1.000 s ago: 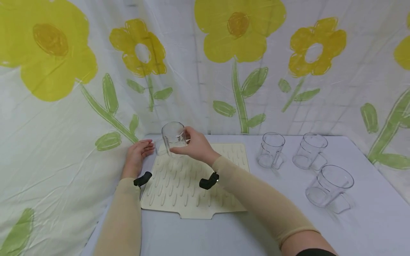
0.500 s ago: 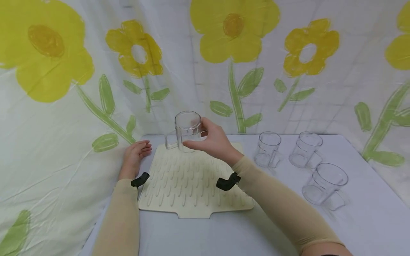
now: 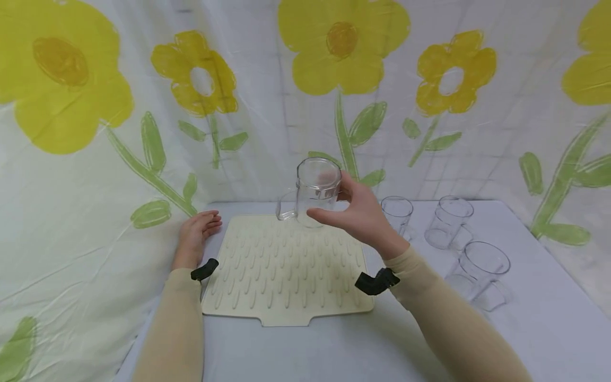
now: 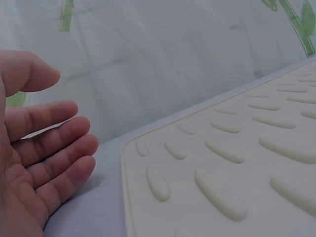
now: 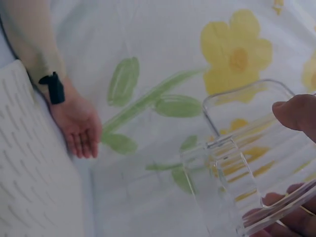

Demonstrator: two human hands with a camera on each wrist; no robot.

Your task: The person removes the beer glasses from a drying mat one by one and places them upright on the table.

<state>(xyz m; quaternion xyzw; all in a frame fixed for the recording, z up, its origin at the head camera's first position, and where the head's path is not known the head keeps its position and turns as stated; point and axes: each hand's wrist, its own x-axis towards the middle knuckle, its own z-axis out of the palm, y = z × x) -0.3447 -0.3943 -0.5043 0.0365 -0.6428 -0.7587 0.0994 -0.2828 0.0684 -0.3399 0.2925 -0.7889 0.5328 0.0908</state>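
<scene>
My right hand grips a clear glass mug round its body, thumb in front and fingers behind. The mug hangs above the back of a cream ridged drying mat, its handle pointing left. In the right wrist view the same mug shows its handle near the thumb. My left hand rests on the table just left of the mat, holding nothing. Its fingers are loosely bent in the left wrist view, apart from the mat's raised edge.
To the right stand three more clear glass mugs: one partly behind my right hand, one at the back, one nearer. A flowered curtain hangs along the back and left of the white table.
My right hand has carried the mug rightward and slightly up, from the mat's back left corner toward its back right side. The left hand stays in place.
</scene>
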